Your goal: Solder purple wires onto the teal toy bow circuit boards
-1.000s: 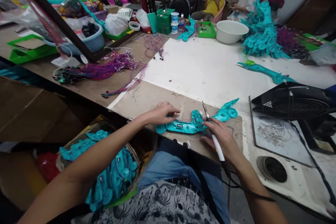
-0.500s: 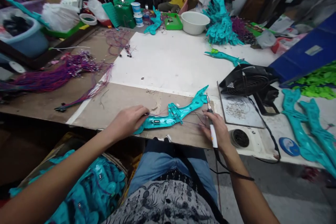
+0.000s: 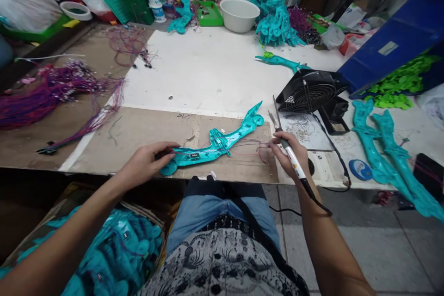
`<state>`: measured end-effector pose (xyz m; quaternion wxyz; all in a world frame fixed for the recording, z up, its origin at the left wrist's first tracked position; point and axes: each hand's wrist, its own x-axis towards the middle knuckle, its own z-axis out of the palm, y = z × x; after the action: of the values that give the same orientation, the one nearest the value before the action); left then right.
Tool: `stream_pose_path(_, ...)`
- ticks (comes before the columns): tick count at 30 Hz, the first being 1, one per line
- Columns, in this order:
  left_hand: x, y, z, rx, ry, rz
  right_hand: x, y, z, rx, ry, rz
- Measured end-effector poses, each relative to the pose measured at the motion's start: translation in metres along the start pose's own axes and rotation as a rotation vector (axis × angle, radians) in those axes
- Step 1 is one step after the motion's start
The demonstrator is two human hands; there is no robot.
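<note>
A turquoise plastic shell [image 3: 204, 153] lies near the table's front edge, with thin wires [image 3: 243, 141] running along and out of it. My left hand [image 3: 152, 159] is closed on the shell's left end, thumb and fingers pinching it and the wires there. In my right hand [image 3: 289, 152] is a soldering iron [image 3: 290, 153] with a white and black handle, its tip pointing up and away. The fingertips of that hand also pinch the loose wire ends right of the shell. A small dark component sits inside the shell's left half.
A black fan [image 3: 310, 92] stands right of the shell, beside a blue bin [image 3: 391, 32]. Two more turquoise shells [image 3: 388, 157] lie at the right. Bundled purple and red wires [image 3: 52, 92] cover the left side. Below the table's left edge, a sack holds many shells [image 3: 118, 240].
The view has shifted, so everything sits differently in frame. My right hand has turned the soldering iron more slantwise and now pinches the wire ends. My left hand stays at the shell's left end.
</note>
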<state>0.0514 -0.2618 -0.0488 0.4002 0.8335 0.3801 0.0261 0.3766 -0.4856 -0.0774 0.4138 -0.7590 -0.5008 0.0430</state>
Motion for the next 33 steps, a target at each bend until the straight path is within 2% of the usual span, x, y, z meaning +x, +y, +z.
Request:
stream_pose_path(2, 0.0, 0.001, -0.003, -0.065, -0.024, -0.016, 0.006, -0.002, 0.002, -0.083, 0.011, -0.086)
stream_pose_path(4, -0.001, 0.002, -0.007, -0.16, -0.072, -0.034, 0.012, 0.002, 0.008, -0.13, -0.089, -0.208)
stream_pose_path(7, -0.004, 0.006, -0.015, -0.317, -0.161, -0.074, 0.015, 0.014, 0.028, -0.195, -0.222, -0.345)
stream_pose_path(9, -0.006, 0.007, -0.019, -0.409, -0.211, -0.085, 0.014, 0.022, 0.044, -0.233, -0.204, -0.374)
stream_pose_path(12, -0.008, 0.006, -0.022, -0.517, -0.243, -0.066, 0.01, 0.027, 0.06, -0.232, -0.142, -0.384)
stream_pose_path(14, -0.009, 0.005, -0.022, -0.58, -0.239, -0.065, 0.007, 0.026, 0.061, -0.2, -0.131, -0.379)
stream_pose_path(18, -0.013, 0.006, -0.022, -0.727, -0.278, -0.14, 0.008, 0.013, 0.042, -0.097, -0.078, -0.202)
stream_pose_path(21, -0.016, 0.005, -0.023, -0.797, -0.302, -0.192, 0.025, -0.009, 0.022, -0.049, -0.005, -0.116)
stream_pose_path(24, -0.018, 0.002, -0.022, -0.863, -0.257, -0.164, 0.06, -0.04, 0.018, -0.047, 0.104, -0.097)
stream_pose_path(27, -0.02, 0.0, -0.016, -0.936, -0.129, -0.141, 0.106, -0.064, 0.037, 0.04, 0.139, -0.195)
stream_pose_path(30, -0.02, 0.002, -0.007, -0.986, 0.011, -0.147, 0.138, -0.077, 0.066, 0.086, -0.065, -0.333)
stream_pose_path(32, -0.019, 0.005, 0.0, -0.999, 0.096, -0.133, 0.139, -0.085, 0.084, 0.109, -0.187, -0.407)
stream_pose_path(33, -0.018, 0.006, 0.003, -0.992, 0.13, -0.119, 0.133, -0.089, 0.092, 0.139, -0.195, -0.439)
